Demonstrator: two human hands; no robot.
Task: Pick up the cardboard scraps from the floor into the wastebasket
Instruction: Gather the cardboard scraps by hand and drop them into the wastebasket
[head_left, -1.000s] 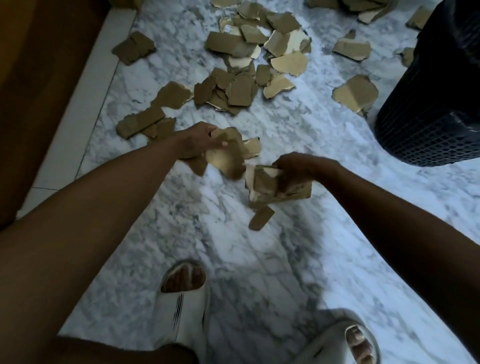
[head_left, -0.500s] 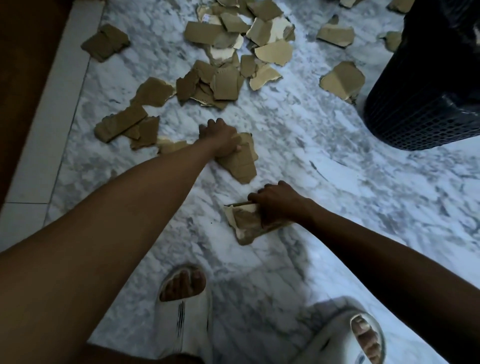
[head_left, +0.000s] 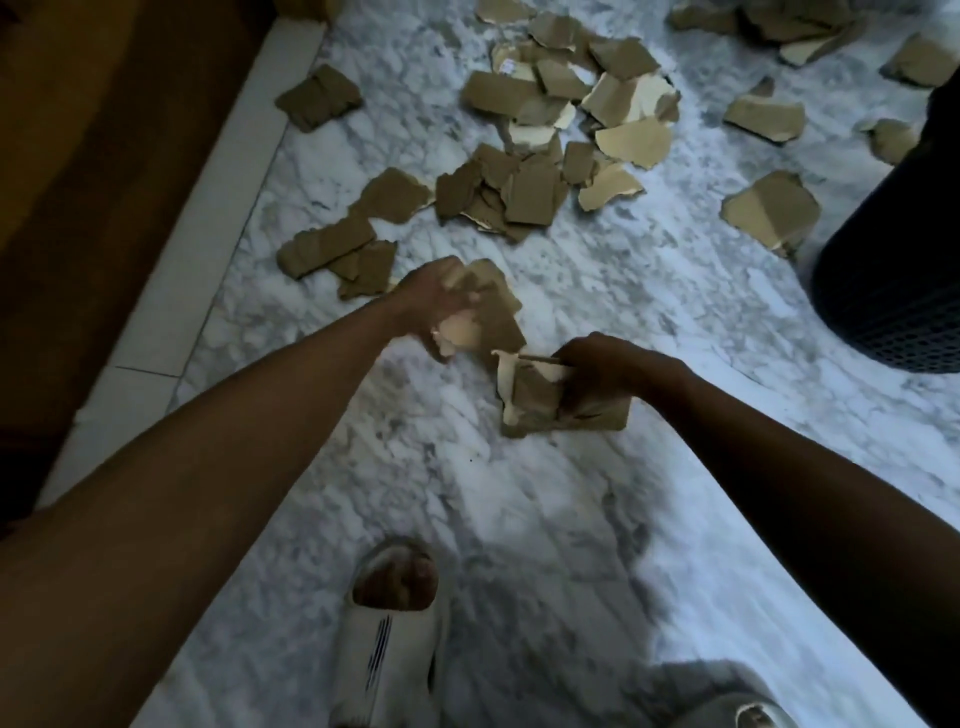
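two bundles of scraps are held: left hand (head_left: 434, 301) grips some (head_left: 493, 322), right hand (head_left: 608, 371) others (head_left: 535, 400). gathering underway; carrying to wastebasket (head_left: 893, 270), far right, is judged next; many scraps (head_left: 524, 192) are left on floor (head_left: 571, 493).

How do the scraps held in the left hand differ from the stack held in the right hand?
The scraps in the left hand are loose and uneven; the stack in the right hand is layered and more squared. The left hand holds its scraps nearer the scattered pile; the right hand holds its stack nearer the person. Both are torn brown cardboard.
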